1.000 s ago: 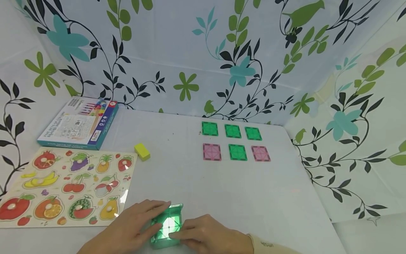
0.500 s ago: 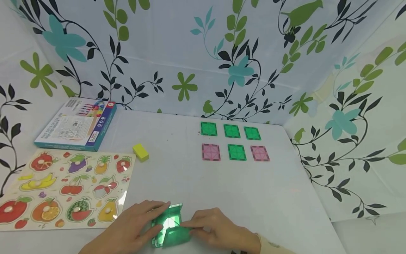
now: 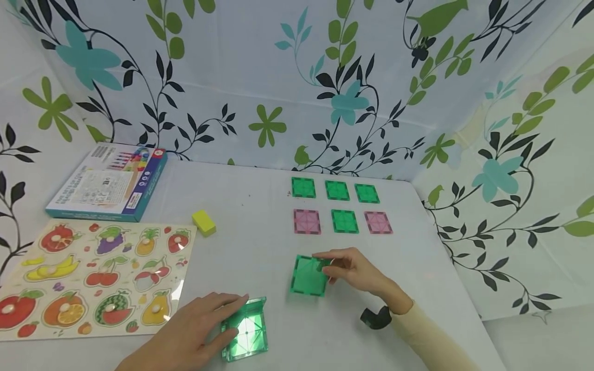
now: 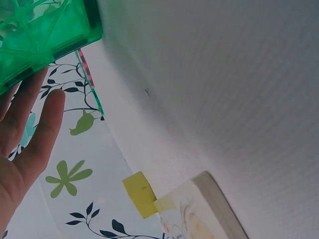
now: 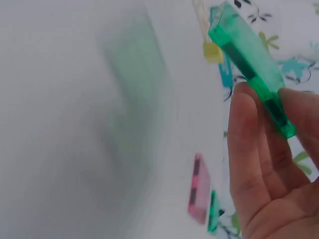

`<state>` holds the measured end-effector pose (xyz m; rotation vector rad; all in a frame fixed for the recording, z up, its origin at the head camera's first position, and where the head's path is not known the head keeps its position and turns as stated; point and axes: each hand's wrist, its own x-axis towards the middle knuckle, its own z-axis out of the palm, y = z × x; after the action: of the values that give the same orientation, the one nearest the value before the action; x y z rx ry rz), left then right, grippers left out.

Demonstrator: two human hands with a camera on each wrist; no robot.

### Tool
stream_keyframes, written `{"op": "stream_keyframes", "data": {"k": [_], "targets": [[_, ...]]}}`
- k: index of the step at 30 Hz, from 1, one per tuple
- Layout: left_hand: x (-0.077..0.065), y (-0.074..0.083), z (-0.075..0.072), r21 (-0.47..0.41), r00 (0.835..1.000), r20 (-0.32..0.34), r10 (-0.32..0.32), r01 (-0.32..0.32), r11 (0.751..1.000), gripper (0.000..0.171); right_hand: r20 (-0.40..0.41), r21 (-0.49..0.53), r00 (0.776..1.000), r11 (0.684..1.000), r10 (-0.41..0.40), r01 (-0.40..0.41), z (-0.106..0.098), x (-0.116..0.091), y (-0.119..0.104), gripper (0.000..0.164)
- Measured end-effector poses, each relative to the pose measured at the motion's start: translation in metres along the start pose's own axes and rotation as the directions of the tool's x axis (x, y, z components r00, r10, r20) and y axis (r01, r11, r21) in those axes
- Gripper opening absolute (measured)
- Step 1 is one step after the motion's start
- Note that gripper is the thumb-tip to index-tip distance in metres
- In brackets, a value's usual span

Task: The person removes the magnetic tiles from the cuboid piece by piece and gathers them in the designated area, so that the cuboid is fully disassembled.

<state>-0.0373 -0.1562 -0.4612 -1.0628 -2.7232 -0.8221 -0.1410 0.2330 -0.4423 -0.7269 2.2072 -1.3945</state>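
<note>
My right hand [image 3: 357,270] pinches one green see-through magnetic tile [image 3: 308,276] by its right side, above the table. In the right wrist view this tile [image 5: 251,64] is seen nearly edge-on between thumb and fingers. Near the front edge, my left hand [image 3: 195,324] holds a green see-through block of tiles [image 3: 250,332] from its left, index finger at the far end and thumb on the near side. How many tiles make it up I cannot tell. Further back lie two rows of flat tiles, several green [image 3: 345,221] and two pink [image 3: 307,222].
At left lies a fruit peg puzzle board [image 3: 144,242], with a blue-and-white box [image 3: 111,180] behind it. A yellow block [image 3: 204,223] sits by the board's far right corner. A black piece [image 3: 377,318] shows beside my right wrist. Patterned cloth [image 3: 260,77] hangs behind the table.
My right hand has slid one green tile off the block to the right, then lifted it away toward the two rows. The left hand has stayed on the block.
</note>
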Motion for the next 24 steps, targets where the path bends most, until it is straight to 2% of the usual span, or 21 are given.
{"op": "stream_keyframes", "data": {"k": [2, 4, 9, 13, 17, 21, 24], "targets": [[0.0, 0.0, 0.0, 0.003, 1.0, -0.01, 0.004, -0.004, 1.0, 0.05, -0.023, 0.001, 0.994, 0.995, 0.105, -0.105, -0.008, 0.005, 0.008, 0.036], [0.0, 0.0, 0.001, 0.004, 1.0, -0.02, 0.01, -0.01, 1.0, 0.05, -0.035, -0.011, 0.984, 0.984, 0.177, -0.177, -0.012, 0.01, 0.014, 0.037], [0.0, 0.001, 0.0, -0.014, 1.0, 0.01, -0.012, 0.012, 1.0, 0.05, -0.034, -0.042, 0.963, 0.962, 0.268, -0.269, -0.013, 0.019, 0.03, 0.036], [0.0, 0.003, -0.002, -0.02, 0.999, 0.036, -0.03, 0.031, 0.999, 0.05, -0.024, -0.077, 0.959, 0.956, 0.283, -0.284, -0.012, 0.024, 0.037, 0.035], [0.001, 0.003, -0.002, -0.005, 1.0, 0.02, -0.019, 0.02, 1.0, 0.05, -0.025, -0.14, 0.959, 0.949, 0.281, -0.282, -0.009, 0.03, 0.036, 0.035], [0.001, 0.002, -0.001, 0.002, 1.0, 0.001, -0.009, 0.009, 1.0, 0.05, -0.064, -0.246, 0.962, 0.929, 0.267, -0.275, -0.007, 0.035, 0.033, 0.034], [0.0, 0.002, -0.001, -0.001, 1.0, 0.0, -0.011, 0.011, 1.0, 0.05, -0.11, -0.354, 0.969, 0.902, 0.222, -0.247, -0.003, 0.036, 0.031, 0.033]]}}
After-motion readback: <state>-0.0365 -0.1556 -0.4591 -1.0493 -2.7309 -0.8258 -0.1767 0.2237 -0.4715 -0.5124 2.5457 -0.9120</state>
